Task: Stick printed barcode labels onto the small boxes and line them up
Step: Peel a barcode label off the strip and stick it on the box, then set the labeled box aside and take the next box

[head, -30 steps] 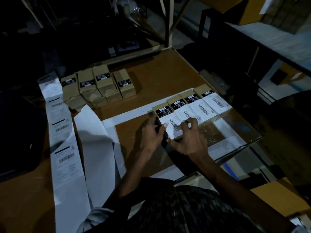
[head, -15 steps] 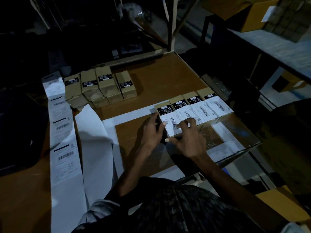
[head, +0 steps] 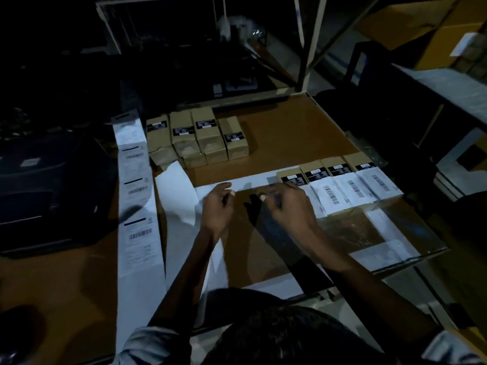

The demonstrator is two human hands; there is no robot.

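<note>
Dimly lit, the right hand (head: 287, 206) rests on the leftmost of four labelled boxes (head: 340, 185), fingers bent; the left hand (head: 217, 204) hovers loosely curled, holding nothing, above the tabletop (head: 284, 133).

Dim stockroom — label printer (head: 47, 191), shelving (head: 311, 43), stacked cartons (head: 432, 30).

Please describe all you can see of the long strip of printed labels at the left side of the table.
The strip of labels is a long white paper band lying flat on the brown table, running from the far left down toward the person. Several labels show along it, each with a black bar and a barcode. Neither hand touches it. A loose white sheet lies beside it.
</note>
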